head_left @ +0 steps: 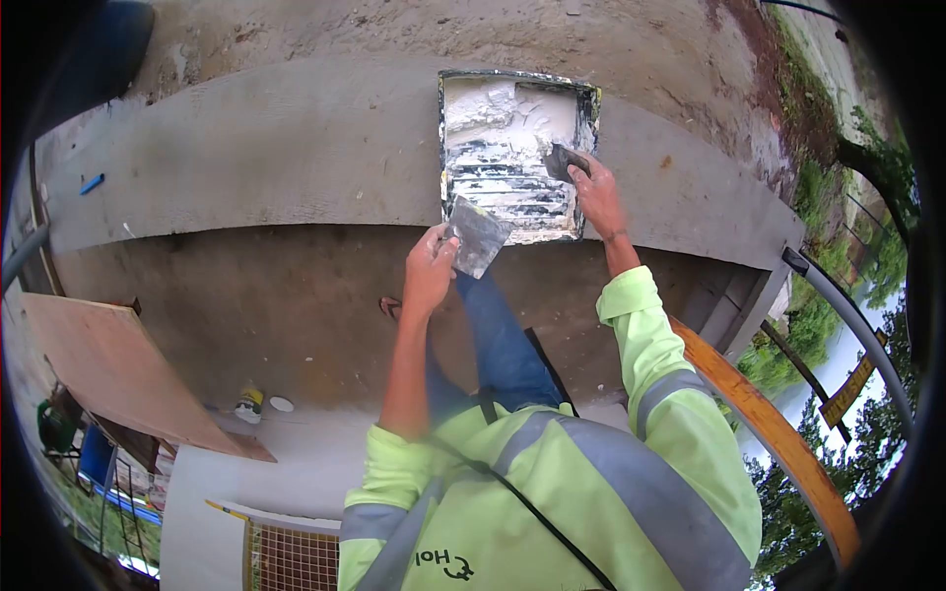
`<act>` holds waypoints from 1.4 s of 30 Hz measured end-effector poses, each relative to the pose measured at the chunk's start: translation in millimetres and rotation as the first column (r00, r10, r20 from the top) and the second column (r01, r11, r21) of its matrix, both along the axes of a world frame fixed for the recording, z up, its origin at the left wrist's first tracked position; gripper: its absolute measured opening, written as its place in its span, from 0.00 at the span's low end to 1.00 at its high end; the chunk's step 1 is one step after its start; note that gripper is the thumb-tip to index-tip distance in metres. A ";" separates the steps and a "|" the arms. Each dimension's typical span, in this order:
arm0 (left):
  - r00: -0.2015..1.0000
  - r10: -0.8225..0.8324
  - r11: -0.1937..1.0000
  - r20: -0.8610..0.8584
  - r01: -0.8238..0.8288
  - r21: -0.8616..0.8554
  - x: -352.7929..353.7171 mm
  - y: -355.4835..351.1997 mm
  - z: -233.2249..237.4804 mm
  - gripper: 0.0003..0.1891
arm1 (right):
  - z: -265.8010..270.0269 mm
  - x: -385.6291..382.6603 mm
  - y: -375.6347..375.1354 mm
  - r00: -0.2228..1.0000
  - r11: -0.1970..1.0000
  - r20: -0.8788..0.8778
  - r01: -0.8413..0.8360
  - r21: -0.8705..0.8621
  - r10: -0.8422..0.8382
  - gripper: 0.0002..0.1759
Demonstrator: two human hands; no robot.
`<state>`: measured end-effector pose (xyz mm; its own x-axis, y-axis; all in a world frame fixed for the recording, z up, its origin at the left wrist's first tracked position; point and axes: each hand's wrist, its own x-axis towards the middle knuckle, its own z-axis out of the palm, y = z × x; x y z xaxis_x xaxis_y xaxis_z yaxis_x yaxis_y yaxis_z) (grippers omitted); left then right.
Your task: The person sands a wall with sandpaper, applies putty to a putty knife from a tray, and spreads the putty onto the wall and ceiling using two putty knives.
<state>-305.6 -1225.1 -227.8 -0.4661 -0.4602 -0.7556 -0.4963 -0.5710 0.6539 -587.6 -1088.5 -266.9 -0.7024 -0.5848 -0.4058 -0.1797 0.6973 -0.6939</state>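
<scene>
A paint-tray-like, ribbed dark tray (442, 148) smeared with white putty (537, 116) rests on a grey concrete ledge. My left hand (431, 264) is closed on a broad, flat metal scraper (478, 236), whose blade overlaps the tray's near-left corner in this view. Over the tray's right side, my right hand (597, 200) grips a smaller dark scraper (565, 162), its blade close to the putty. Thick white putty fills the far end, while thin streaks cover the ribs nearer me.
The concrete ledge (286, 148) runs across in front of me. A blue piece (92, 184) lies on it at left. A wooden board (123, 364), a small tub (249, 405) and a white disc (282, 404) are at lower left; an orange beam (778, 443) stands at right.
</scene>
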 end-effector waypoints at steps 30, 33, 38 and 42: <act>0.988 -0.048 0.996 0.147 0.036 0.086 63.2 40.2 -4.7 0.15 | -75.2 49.1 -14.9 0.639 0.836 -0.539 -0.423 0.351 0.549 0.25; 0.989 -0.042 0.991 0.144 0.023 0.134 56.7 38.7 -0.8 0.15 | -69.1 57.9 -1.1 0.594 0.793 -0.534 -0.526 0.308 0.602 0.24; 0.987 -0.085 0.984 0.137 0.061 0.170 53.1 37.8 6.1 0.17 | -52.7 39.7 0.1 0.606 0.744 -0.441 -0.603 0.289 0.662 0.22; 0.985 -0.022 0.986 0.169 -0.006 0.166 58.9 39.7 15.6 0.17 | -58.7 22.8 -27.3 0.670 0.854 -0.537 -0.464 0.238 0.513 0.23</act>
<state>-246.7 -1185.4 -212.2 -0.3274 -0.3186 -0.8896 -0.5973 -0.6598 0.4561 -564.8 -1115.9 -325.6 -0.4346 -0.8961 -0.0904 -0.8462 0.4407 -0.2996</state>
